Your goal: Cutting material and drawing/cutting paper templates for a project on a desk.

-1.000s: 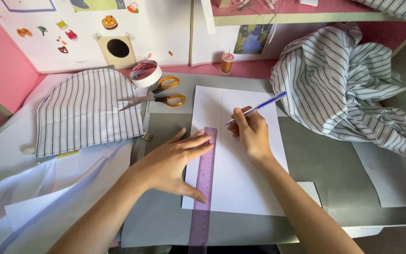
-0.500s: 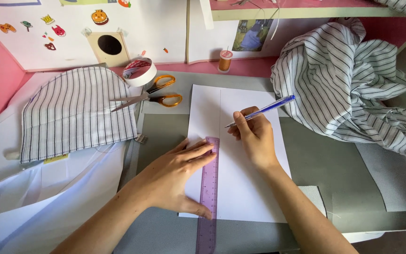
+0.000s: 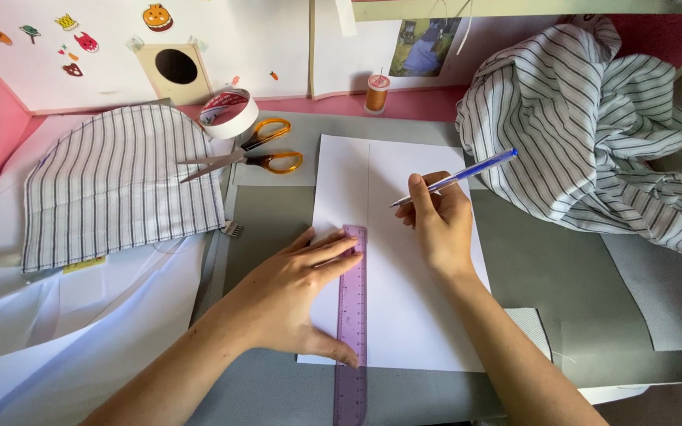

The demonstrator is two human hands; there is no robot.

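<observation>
A white sheet of paper (image 3: 420,315) lies on the grey mat, with a thin vertical line drawn down it. A translucent purple ruler (image 3: 351,331) lies upright along the paper's left part. My left hand (image 3: 294,296) presses flat on the ruler, fingers spread over its upper end and thumb near its lower part. My right hand (image 3: 436,217) holds a blue pen (image 3: 467,173), its tip on the paper right of the line, above the ruler's top end.
Orange-handled scissors (image 3: 258,154) and a roll of white tape (image 3: 226,112) lie behind the paper to the left. A striped fabric piece (image 3: 120,181) lies at left, bunched striped fabric (image 3: 593,134) at right. An orange thread spool (image 3: 376,92) stands at the back.
The ruler and my left hand have slid toward me, down the paper. My right hand with the pen has moved slightly toward me on the sheet. The camera view has tilted a little.
</observation>
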